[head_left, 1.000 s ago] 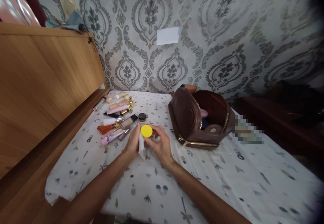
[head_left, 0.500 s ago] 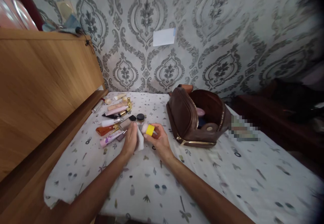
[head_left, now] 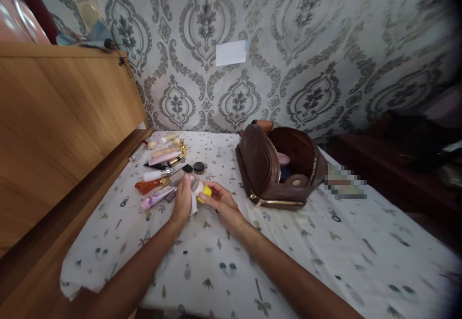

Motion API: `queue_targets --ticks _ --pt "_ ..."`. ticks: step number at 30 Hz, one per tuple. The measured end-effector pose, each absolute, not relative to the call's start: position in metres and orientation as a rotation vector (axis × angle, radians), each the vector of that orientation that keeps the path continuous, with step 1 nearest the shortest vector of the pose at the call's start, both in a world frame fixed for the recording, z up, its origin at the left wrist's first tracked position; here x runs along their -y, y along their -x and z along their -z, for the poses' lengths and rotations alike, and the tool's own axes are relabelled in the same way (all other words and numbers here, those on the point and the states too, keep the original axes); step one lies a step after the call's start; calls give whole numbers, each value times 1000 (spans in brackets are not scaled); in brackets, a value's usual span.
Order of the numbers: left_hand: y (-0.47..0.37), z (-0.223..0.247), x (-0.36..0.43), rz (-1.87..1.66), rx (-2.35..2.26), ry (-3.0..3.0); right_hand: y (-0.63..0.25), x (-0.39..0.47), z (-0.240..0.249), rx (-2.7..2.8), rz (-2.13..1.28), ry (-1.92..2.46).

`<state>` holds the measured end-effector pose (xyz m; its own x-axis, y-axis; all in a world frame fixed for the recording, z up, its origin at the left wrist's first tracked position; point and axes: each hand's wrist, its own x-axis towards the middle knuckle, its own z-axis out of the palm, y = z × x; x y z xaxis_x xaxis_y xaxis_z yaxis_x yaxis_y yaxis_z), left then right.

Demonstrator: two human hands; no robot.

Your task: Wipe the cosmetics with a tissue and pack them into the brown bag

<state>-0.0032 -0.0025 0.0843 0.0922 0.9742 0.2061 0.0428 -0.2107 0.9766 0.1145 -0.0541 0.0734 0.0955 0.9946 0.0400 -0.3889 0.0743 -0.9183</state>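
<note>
Wall point(head_left: 231, 25) in grey damask paper stands behind the work area. Before it, the tabletop point(head_left: 216, 271) carries a white printed cloth, with a wooden cabinet point(head_left: 68, 112) along the left side. A brown bag point(head_left: 257, 165) sits unzipped on the right half, a pink item point(head_left: 283, 158) visible inside.

The right hand point(head_left: 222, 202) is over the middle, its grip pinching the yellow lid end between thumb and fingers. The left hand point(head_left: 183, 198) is held edge-up opposite, palm inward; whether its grip closes on anything cannot be told, the fingers' inner side being hidden.

Bottles and tubes lie in a loose group on the left, among them an amber bottle point(head_left: 146, 186); a small black-lidded jar point(head_left: 198, 167) stands just beyond the hands. The yellow-lidded container point(head_left: 205, 194) is between both hands, tilted, its pale body toward the left palm. A white wipe point(head_left: 194, 204) hangs below that palm, beside the container.

Assessment: the step appears to be wiping. Recommended: hold the lid firmly, back the wipe with the whole palm, turn the body against it under even pressure, and keep the work clear of the nearby bottles.
</note>
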Motion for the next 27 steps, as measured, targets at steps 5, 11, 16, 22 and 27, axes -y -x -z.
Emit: queue_targets --ticks 5,11,16,22,27 --pt "1 -84 9 -1321 -985 -1458 -107 55 -68 767 -1431 764" --pt "1 -79 17 -1379 -946 -1814 -94 62 -77 630 -1456 722" --pt "8 -79 13 -1364 -902 -2035 -90 68 -79 672 -1497 710" --pt "10 -98 15 -1272 -935 -1847 -86 70 -72 638 -1568 674" --pt "5 -99 14 -1249 -1015 -1602 -85 69 -72 491 -1641 623"
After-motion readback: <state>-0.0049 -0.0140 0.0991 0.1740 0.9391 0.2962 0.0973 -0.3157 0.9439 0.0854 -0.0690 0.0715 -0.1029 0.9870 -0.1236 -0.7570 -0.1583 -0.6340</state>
